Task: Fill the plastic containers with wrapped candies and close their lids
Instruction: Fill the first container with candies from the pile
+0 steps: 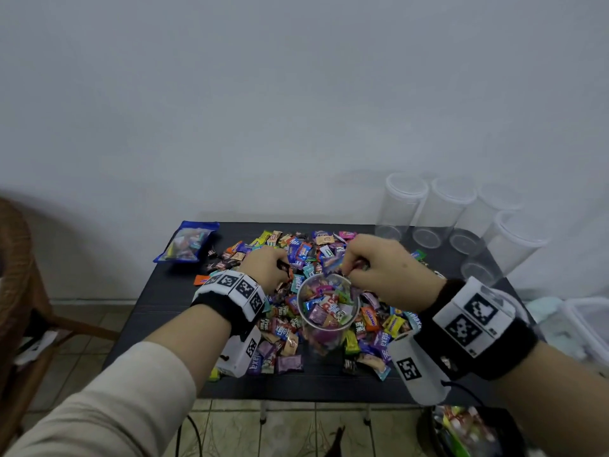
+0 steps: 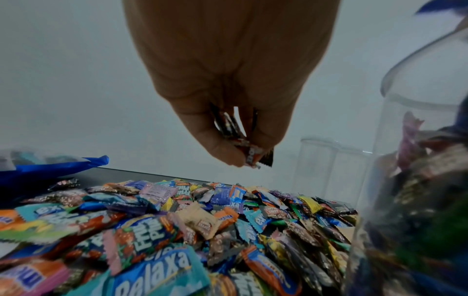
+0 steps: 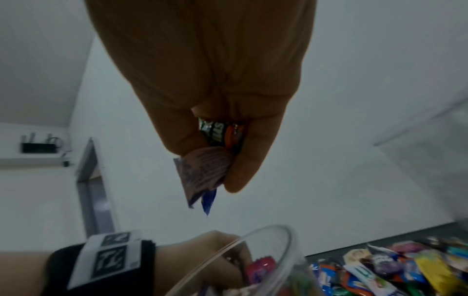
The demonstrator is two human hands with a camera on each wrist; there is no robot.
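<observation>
Both my forearms reach forward over the dark bench (image 1: 158, 291), palms turned down. My left hand (image 1: 263, 268) hangs just left of the open container (image 1: 328, 306), its fingers (image 2: 220, 148) bunched downward and pinching a few dark-wrapped candies (image 2: 243, 144). My right hand (image 1: 385, 268) hovers at the container's far rim, fingers (image 3: 243, 166) clamped on a purple candy (image 3: 202, 172) with others behind it. The container stands upright amid the candy heap (image 1: 280, 328), partly filled. Empty lidded containers (image 1: 445, 212) wait at the bench's far right corner.

Wicker chair (image 1: 13, 258), black table (image 1: 158, 305)
</observation>
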